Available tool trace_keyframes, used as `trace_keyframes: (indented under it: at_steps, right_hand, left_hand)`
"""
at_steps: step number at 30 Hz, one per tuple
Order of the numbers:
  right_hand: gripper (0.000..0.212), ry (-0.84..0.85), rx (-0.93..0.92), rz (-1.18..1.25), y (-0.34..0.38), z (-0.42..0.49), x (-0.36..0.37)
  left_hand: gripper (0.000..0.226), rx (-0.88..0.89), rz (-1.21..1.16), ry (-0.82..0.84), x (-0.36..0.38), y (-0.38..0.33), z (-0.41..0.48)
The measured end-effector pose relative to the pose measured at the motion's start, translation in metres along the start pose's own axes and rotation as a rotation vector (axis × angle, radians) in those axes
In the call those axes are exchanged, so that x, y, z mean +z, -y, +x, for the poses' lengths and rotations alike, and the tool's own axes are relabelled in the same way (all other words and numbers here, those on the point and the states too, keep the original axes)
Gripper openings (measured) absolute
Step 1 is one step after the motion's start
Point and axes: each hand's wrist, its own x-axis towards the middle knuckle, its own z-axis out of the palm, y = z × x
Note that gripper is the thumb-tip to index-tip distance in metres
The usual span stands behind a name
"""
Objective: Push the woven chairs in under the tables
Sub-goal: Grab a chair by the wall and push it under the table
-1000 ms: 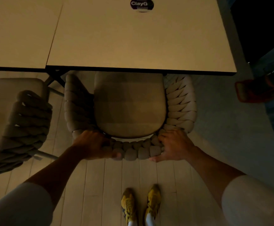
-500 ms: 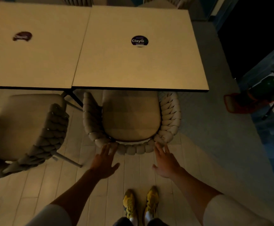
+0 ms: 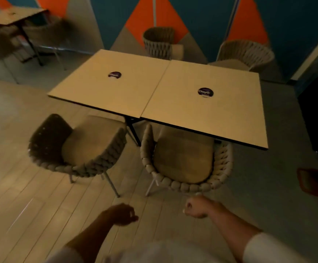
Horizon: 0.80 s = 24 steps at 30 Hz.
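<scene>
Across the middle of the frame, two pale square tops butted edge to edge: left table [image 3: 112,88] and right table [image 3: 207,118]. Below the right table, right woven chair [image 3: 184,164], squarely facing it, front of the seat tucked under the tabletop edge. Lower left of centre, left woven chair [image 3: 78,149], turned askew, just beside the left table and largely outside it. Along the bottom, left hand [image 3: 122,214] loosely curled, empty; right hand [image 3: 196,206] balled into a fist, empty, near the right chair's back, not touching.

- Open floor [image 3: 90,202] lies between my left hand [image 3: 123,214] and the angled left chair [image 3: 82,149].
- The woven back of the right chair [image 3: 184,160] stands just ahead of my right hand [image 3: 196,206].
- A table leg [image 3: 133,133] stands between both chairs.
</scene>
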Motion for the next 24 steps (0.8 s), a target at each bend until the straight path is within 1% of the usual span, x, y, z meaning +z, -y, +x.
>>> trace_keyframes:
  at_steps: [2, 4, 6, 8, 9, 11, 12, 14, 15, 16, 18, 19, 22, 24]
  right_hand:
    - [0.052, -0.061, -0.036, -0.053, 0.01, -0.005, -0.024]
    - [0.078, -0.134, -0.079, -0.09, 0.022, -0.006, -0.049]
    - [0.094, -0.195, -0.111, -0.134, 0.035, -0.008, -0.073]
    - [0.116, -0.275, -0.137, -0.201, 0.055, -0.024, -0.097]
    - [0.119, -0.313, -0.154, -0.24, 0.066, -0.032, -0.111]
    - [0.111, -0.362, -0.179, -0.314, 0.086, -0.049, -0.131]
    - [0.113, -0.364, -0.191, -0.329, 0.093, -0.055, -0.14]
    - [0.13, -0.383, -0.212, -0.36, 0.108, -0.068, -0.157]
    - [0.136, -0.407, -0.225, -0.366, 0.113, -0.069, -0.165]
    - [0.134, -0.434, -0.239, -0.379, 0.119, -0.075, -0.171]
    - [0.126, -0.479, -0.271, -0.398, 0.128, -0.082, -0.181]
    - [0.126, -0.49, -0.279, -0.415, 0.132, -0.085, -0.185]
    - [0.139, -0.499, -0.298, -0.456, 0.142, -0.088, -0.191]
    - [0.145, -0.518, -0.314, -0.454, 0.147, -0.081, -0.195]
  left_hand:
    - [0.066, -0.03, 0.006, -0.14, -0.01, 0.008, -0.015]
    - [0.073, -0.062, -0.001, -0.283, -0.024, 0.014, -0.033]
    - [0.08, -0.084, 0.036, -0.391, -0.04, 0.022, -0.044]
    - [0.09, -0.094, 0.098, -0.491, -0.052, 0.038, -0.057]
    - [0.094, -0.096, 0.124, -0.534, -0.058, 0.048, -0.064]
    - [0.094, -0.098, 0.156, -0.612, -0.068, 0.064, -0.079]
    - [0.093, -0.095, 0.161, -0.631, -0.074, 0.07, -0.084]
    - [0.094, -0.103, 0.151, -0.661, -0.089, 0.077, -0.101]
    - [0.095, -0.109, 0.15, -0.671, -0.096, 0.081, -0.11]
    - [0.1, -0.117, 0.157, -0.67, -0.102, 0.086, -0.118]
    - [0.12, -0.134, 0.167, -0.65, -0.108, 0.095, -0.133]
    - [0.124, -0.142, 0.179, -0.651, -0.109, 0.098, -0.138]
    - [0.108, -0.161, 0.167, -0.675, -0.101, 0.105, -0.141]
    - [0.113, -0.18, 0.135, -0.656, -0.093, 0.108, -0.144]
